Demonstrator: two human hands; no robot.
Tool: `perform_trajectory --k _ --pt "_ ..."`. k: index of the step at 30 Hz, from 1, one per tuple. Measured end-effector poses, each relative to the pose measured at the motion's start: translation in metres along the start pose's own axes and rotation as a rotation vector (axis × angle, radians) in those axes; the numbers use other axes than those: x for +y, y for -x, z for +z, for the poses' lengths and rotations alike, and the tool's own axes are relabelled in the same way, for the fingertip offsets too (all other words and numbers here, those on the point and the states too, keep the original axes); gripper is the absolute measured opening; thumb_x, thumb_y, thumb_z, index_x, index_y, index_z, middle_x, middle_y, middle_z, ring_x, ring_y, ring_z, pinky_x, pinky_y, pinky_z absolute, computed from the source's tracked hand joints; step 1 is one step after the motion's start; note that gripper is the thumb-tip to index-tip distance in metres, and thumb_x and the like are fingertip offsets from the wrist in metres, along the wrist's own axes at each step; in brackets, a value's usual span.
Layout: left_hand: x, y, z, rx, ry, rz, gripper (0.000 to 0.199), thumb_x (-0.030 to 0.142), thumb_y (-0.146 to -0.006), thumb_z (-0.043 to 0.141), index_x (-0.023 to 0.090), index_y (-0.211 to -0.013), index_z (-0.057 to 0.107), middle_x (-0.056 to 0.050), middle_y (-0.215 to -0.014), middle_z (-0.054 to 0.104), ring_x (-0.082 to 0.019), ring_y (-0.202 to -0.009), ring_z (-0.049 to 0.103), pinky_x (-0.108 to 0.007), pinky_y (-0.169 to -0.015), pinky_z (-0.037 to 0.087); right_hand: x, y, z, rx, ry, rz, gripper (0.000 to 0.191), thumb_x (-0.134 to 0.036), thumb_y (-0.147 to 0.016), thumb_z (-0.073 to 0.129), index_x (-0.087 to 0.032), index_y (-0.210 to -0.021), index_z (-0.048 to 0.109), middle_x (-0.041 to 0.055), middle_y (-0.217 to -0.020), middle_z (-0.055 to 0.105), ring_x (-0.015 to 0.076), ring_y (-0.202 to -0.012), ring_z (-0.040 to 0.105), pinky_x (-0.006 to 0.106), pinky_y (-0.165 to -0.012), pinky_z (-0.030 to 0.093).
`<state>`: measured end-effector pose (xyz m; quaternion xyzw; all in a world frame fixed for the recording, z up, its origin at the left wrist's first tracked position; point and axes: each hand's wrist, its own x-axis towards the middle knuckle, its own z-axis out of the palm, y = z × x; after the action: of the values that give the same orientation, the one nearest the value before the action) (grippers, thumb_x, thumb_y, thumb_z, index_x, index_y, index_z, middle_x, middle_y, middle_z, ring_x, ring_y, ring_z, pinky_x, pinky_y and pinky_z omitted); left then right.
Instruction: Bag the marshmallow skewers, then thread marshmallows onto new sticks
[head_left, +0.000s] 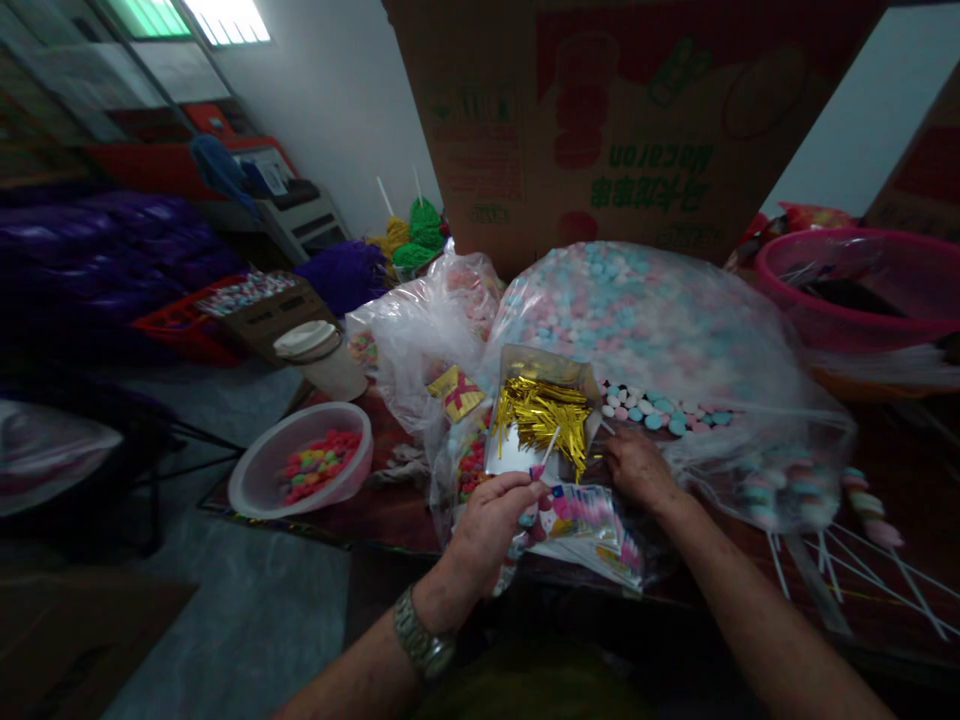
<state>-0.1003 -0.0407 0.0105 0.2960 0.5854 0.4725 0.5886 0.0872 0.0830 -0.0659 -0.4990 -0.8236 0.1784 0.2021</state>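
Note:
My left hand (487,525), with a metal watch on its wrist, is closed on a wrapped candy stick whose white stick (550,445) points up. Just behind it stands an open tray (510,362) filled with gold twist ties (551,412). At the tray's right side my right hand (637,465) rests low with bent fingers; whether its fingertips hold anything is too dark to tell. Printed plastic wrappers (592,515) lie between the hands at the table's front edge. Loose pastel candies (652,412) are behind my right hand.
A large clear bag of pastel candies (637,300) fills the table's back, before a cardboard box (510,130). At left are a bowl of colourful rings (300,490) and a lidded tub (322,365). Candy skewers (870,510) lie right, below a pink basin (862,330).

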Motion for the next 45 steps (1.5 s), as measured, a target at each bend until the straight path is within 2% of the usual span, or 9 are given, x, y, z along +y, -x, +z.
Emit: perform_trajectory --k 7,11,16,22,29,34,38,42,45 --pt "-0.001 -0.011 0.012 -0.070 0.029 -0.010 0.017 0.029 -0.063 0.060 0.013 -0.060 0.056 0.001 -0.059 0.052 -0.008 -0.047 0.047 -0.020 -0.045 0.037 0.017 0.013 -0.028 0.258 -0.139 0.026 0.017 -0.024 -0.077 0.050 -0.019 -0.074 0.066 0.0086 -0.092 0.064 0.0239 -0.095 0.052 0.040 -0.090 0.036" --pt "0.000 -0.014 0.021 -0.085 0.029 -0.026 0.017 0.030 -0.063 0.059 0.014 -0.060 0.056 0.000 -0.060 0.052 -0.008 -0.049 0.047 -0.019 -0.044 0.037 0.007 0.017 -0.027 0.314 -0.310 0.039 0.023 -0.034 -0.082 0.046 -0.019 -0.085 0.063 0.0052 -0.084 0.064 0.0191 -0.080 0.057 0.033 -0.075 0.045" --pt "-0.004 -0.018 0.020 -0.046 0.012 0.013 0.016 0.029 -0.064 0.054 0.014 -0.062 0.056 -0.001 -0.065 0.055 -0.010 -0.055 0.048 -0.021 -0.049 0.038 -0.029 0.026 -0.026 0.292 -0.496 0.077 0.028 -0.036 -0.084 0.045 -0.015 -0.090 0.063 0.0002 -0.062 0.057 0.0130 -0.055 0.052 0.024 -0.052 0.042" --pt "-0.011 -0.027 0.020 -0.113 -0.126 0.155 0.013 0.027 -0.068 0.049 0.015 -0.064 0.054 0.002 -0.059 0.049 -0.010 -0.057 0.044 -0.022 -0.054 0.035 -0.086 0.049 -0.034 -0.002 -0.691 -0.100 0.039 -0.027 -0.087 0.040 -0.020 -0.124 0.053 -0.0010 -0.067 0.055 0.0115 -0.061 0.051 0.024 -0.059 0.043" --pt "-0.009 -0.019 0.015 -0.346 -0.227 0.214 0.015 0.025 -0.076 0.045 0.016 -0.066 0.053 0.002 -0.065 0.050 -0.010 -0.062 0.043 -0.022 -0.059 0.036 -0.086 0.051 -0.022 -0.112 -0.754 0.026 0.064 -0.021 -0.086 0.038 -0.018 -0.144 0.011 -0.0044 -0.065 0.049 0.0107 -0.056 0.046 0.021 -0.053 0.039" --pt "-0.012 -0.013 0.015 -0.319 -0.175 0.270 0.024 0.036 -0.079 0.051 0.014 -0.074 0.060 -0.001 -0.073 0.057 -0.012 -0.069 0.048 -0.023 -0.067 0.040 -0.092 0.059 -0.017 0.043 -0.552 0.060 0.063 -0.020 -0.082 0.044 -0.017 -0.141 0.024 -0.0030 -0.063 0.054 0.0129 -0.055 0.049 0.024 -0.055 0.041" --pt "-0.010 -0.012 0.014 -0.313 0.048 0.084 0.025 0.037 -0.069 0.065 0.013 -0.068 0.060 0.000 -0.060 0.054 -0.008 -0.053 0.046 -0.020 -0.051 0.039 -0.095 0.072 -0.020 0.239 -0.633 0.082 0.047 -0.029 -0.084 0.049 -0.016 -0.128 0.044 -0.0002 -0.065 0.059 0.0140 -0.057 0.054 0.024 -0.054 0.044" --pt "-0.003 -0.010 0.007 -0.635 0.181 -0.257 0.027 0.029 -0.056 0.074 0.010 -0.068 0.059 0.001 -0.051 0.053 -0.009 -0.046 0.051 -0.021 -0.047 0.043 -0.089 0.077 -0.045 -0.058 -0.673 -0.319 0.019 -0.027 -0.088 0.049 -0.019 -0.095 0.065 0.0043 -0.079 0.065 0.0149 -0.072 0.059 0.024 -0.066 0.046" --pt "0.000 -0.006 0.008 -0.791 0.285 -0.313 0.034 0.024 -0.054 0.075 0.013 -0.080 0.056 0.001 -0.055 0.057 -0.012 -0.050 0.056 -0.024 -0.050 0.048 -0.085 0.078 -0.057 -0.118 -0.682 -0.465 0.017 -0.026 -0.089 0.048 -0.020 -0.090 0.064 0.0023 -0.078 0.065 0.0136 -0.072 0.060 0.023 -0.068 0.046"
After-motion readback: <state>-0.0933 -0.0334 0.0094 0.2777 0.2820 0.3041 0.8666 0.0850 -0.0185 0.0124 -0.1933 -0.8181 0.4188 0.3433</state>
